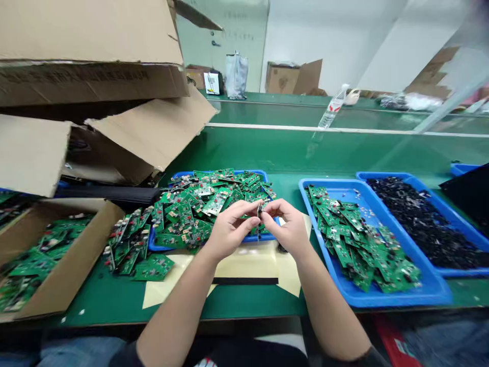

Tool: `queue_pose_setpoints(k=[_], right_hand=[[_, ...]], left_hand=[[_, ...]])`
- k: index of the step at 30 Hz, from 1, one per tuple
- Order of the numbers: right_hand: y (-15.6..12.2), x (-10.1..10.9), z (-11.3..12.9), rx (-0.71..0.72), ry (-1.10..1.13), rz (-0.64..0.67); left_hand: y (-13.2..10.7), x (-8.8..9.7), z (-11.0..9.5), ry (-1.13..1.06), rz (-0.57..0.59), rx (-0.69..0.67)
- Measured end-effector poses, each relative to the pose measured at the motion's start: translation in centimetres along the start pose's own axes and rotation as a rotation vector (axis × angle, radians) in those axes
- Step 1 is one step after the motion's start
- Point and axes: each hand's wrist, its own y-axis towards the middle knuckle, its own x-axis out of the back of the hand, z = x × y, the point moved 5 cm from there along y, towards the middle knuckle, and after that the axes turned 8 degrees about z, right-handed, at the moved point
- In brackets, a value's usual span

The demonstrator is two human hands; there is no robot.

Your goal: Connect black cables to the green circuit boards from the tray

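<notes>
My left hand [232, 228] and my right hand [286, 227] meet in the middle, fingers closed in a pinch. Between the fingertips is a thin circuit board [259, 230], turned edge-on to me. A small black part [260, 209] shows near its top, by my right fingertips; whether it is fixed to the board I cannot tell. Behind my hands, a blue tray [157, 246] is heaped with green circuit boards [191, 214]. Yellowish paper [244, 265] with a black strip [246, 281] along its near edge lies below my hands.
On the right, one blue tray [412, 298] holds green boards, another [464, 272] small black parts. Loose boards [153, 267] and a cardboard box [80, 265] of boards lie left. Large cartons [91, 35] rise at the upper left. A bottle [331, 109] stands on the shelf.
</notes>
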Motion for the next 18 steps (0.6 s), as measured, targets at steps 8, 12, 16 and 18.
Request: queue_pose_setpoints(k=[8, 12, 16, 18], right_hand=[[-0.1, 0.7, 0.6, 0.131, -0.037, -0.068], [0.0, 0.8, 1.6, 0.245, -0.181, -0.079], [0.1, 0.9, 2.0, 0.307, -0.265, -0.111], [0.1, 1.0, 2.1, 0.325, -0.300, -0.111]], left_hand=[[-0.3, 0.0, 1.1, -0.220, -0.010, 0.188], [-0.4, -0.3, 1.6, -0.325, -0.027, 0.249], [-0.3, -0.5, 1.7, -0.388, -0.030, 0.272], [-0.2, -0.5, 1.7, -0.411, -0.023, 0.267]])
